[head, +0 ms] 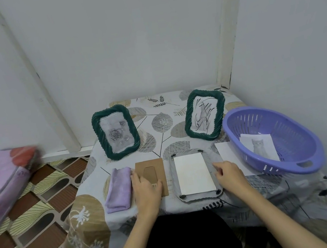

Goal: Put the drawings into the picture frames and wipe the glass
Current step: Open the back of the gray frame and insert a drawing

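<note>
On the table, two upright green frames.

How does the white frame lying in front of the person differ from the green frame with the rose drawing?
The white frame lies flat, face down, back open; the green rose frame stands upright, leaning back. The white frame shows only a blank white sheet, while the green frame shows its rose drawing through the front. The white frame's cardboard backing lies apart beside it. Both share a twisted, rope-like border.
</note>
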